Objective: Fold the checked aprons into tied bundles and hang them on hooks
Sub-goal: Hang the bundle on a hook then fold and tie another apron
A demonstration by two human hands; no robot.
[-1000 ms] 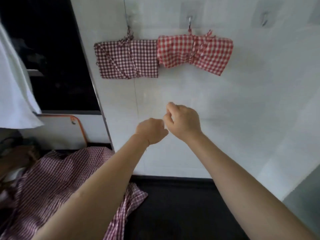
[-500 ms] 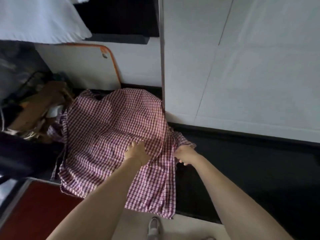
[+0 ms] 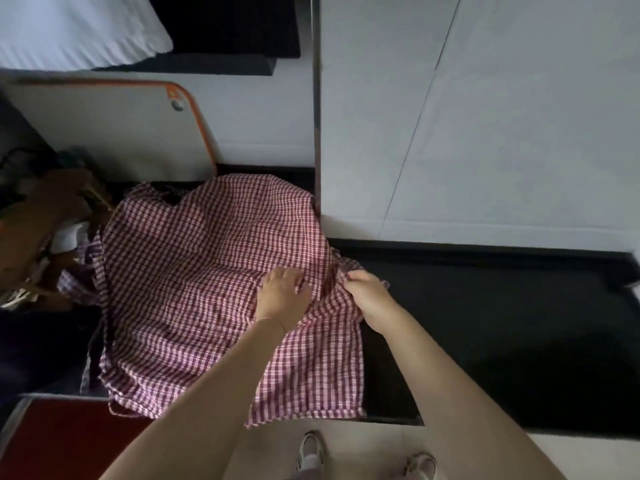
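A dark red and white checked apron point(image 3: 194, 289) lies spread and rumpled over the black counter point(image 3: 502, 323), its front part hanging over the counter's edge. My left hand point(image 3: 282, 292) rests flat on the cloth near its right side, fingers spread. My right hand point(image 3: 367, 292) pinches the apron's right edge between thumb and fingers. The hooks and the hung bundles are out of view.
A white tiled wall point(image 3: 485, 116) rises behind the counter. An orange-rimmed white board point(image 3: 114, 126) leans at the back left. Brown clutter point(image 3: 38, 233) lies at the left. A white cloth point(image 3: 69, 26) hangs top left. My shoes point(image 3: 311, 452) stand on the pale floor below.
One second ago both hands were raised below two hung bundles on the wall. The view has dropped to the counter, and both hands have come down onto the spread apron, the right one gripping its edge.
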